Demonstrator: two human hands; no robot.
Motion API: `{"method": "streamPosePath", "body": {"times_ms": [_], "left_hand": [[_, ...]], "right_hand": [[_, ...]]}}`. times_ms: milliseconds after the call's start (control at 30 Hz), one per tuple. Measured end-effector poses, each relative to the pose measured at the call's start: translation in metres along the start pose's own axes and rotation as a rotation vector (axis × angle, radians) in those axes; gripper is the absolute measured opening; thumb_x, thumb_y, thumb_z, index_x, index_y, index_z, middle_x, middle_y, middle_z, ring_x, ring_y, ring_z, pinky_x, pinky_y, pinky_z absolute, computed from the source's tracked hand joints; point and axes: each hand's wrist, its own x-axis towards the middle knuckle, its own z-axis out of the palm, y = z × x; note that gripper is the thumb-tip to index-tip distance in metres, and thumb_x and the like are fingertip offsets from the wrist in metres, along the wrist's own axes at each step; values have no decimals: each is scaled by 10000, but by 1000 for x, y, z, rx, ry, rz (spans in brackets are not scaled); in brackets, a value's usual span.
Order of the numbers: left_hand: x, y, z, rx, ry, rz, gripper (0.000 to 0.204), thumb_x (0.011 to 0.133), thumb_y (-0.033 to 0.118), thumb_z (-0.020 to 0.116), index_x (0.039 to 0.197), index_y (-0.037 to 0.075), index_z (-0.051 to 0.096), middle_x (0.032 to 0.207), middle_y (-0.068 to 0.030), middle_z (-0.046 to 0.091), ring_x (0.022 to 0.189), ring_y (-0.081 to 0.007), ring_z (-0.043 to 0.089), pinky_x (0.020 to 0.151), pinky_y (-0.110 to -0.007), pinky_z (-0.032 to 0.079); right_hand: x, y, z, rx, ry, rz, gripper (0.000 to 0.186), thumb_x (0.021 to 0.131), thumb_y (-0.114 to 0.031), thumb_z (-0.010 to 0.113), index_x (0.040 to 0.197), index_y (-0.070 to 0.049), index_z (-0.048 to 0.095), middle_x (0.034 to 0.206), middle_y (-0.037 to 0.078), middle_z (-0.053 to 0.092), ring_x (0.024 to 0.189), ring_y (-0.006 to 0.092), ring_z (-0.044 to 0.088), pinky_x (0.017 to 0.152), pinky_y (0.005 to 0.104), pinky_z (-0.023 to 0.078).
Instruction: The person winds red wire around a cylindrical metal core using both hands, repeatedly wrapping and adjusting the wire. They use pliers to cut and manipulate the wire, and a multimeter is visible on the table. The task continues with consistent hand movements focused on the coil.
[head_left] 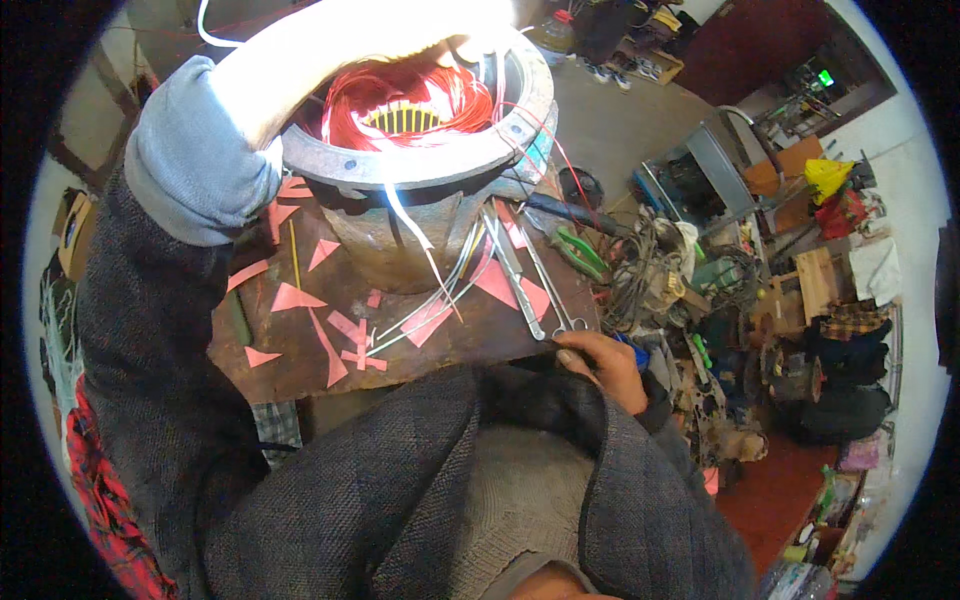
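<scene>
On the brown work table (240,335) stands a grey metal motor stator (400,235). Red enamelled wire coils (350,105) fill its opening, around yellow slot liners (405,118). My left arm reaches over the stator's left side. My left hand (465,30) is over the far rim, washed out by glare, so its fingers cannot be read. At the table's near right edge, my right hand (608,365) has its thumb and fingers closed at the rings of slim ring-handled forceps (545,265). A flat metal tool (518,285) lies beside them.
Pink insulation scraps (297,297) and pale sleeved leads (425,300) lie before the stator. Green-handled pliers (580,253) rest at the table's right. Cluttered cables (650,265) and a metal frame (700,175) stand beyond. A white lead (408,215) hangs over the stator's front.
</scene>
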Motion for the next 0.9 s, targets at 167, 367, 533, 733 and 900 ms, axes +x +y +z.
{"method": "streamPosePath", "body": {"times_ms": [167,367,533,733,900], "left_hand": [[-6,5,3,174,-27,90,262,1052,206,552,1205,18,654,1083,-112,672,942,-216,639,836,-360,548],[-9,7,3,151,5,151,264,1055,208,535,1194,18,655,1078,-123,676,932,-236,645,845,-381,547],[-11,12,0,371,-97,-159,251,1032,232,557,1030,28,703,918,-125,686,834,-247,657,781,-373,541],[-10,17,9,2,75,-370,299,1066,280,554,1114,25,701,954,-105,750,821,-144,715,745,-272,593],[-4,21,5,192,29,-197,244,1023,244,596,1060,20,685,930,-90,688,833,-182,649,791,-329,539]], "right_hand": [[11,-13,3,-44,-44,-25,222,940,-71,703,1153,-13,699,1082,174,730,982,339,725,845,389,567],[8,-13,2,-18,-53,-41,213,944,-83,700,1146,-14,699,1081,172,731,996,339,723,863,392,563],[1,-3,0,11,-19,-76,221,928,-75,716,1142,-23,703,1075,164,735,979,333,728,843,388,568],[-10,12,-6,15,20,-90,237,922,-52,716,1158,-27,703,1074,163,737,952,329,734,819,383,573],[-20,25,-7,92,23,17,242,918,-47,719,1160,-31,709,1076,175,737,957,320,739,825,374,572]]}}
